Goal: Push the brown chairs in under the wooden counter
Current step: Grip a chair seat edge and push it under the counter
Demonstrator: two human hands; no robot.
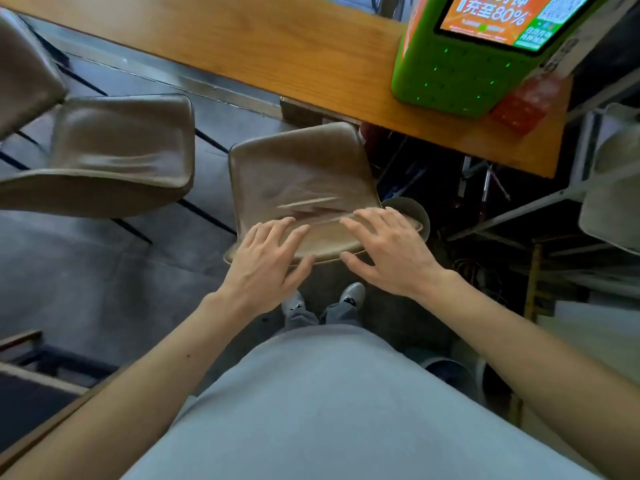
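A brown chair [298, 174] stands right in front of me, its seat's far edge just at the rim of the wooden counter [277, 46]. My left hand [266, 258] and my right hand [384, 251] both rest on the top of its backrest, fingers spread over the edge and thumbs behind it. A second brown chair [117, 147] stands to the left, out from the counter on the grey floor. Part of a third brown chair [24, 71] shows at the far left edge.
A green charging kiosk [460, 67] with an orange screen stands on the counter's right end, a red item [523, 105] beside it. Dark clutter and metal bars lie under and right of the counter. A pale chair [613, 188] is at the right edge.
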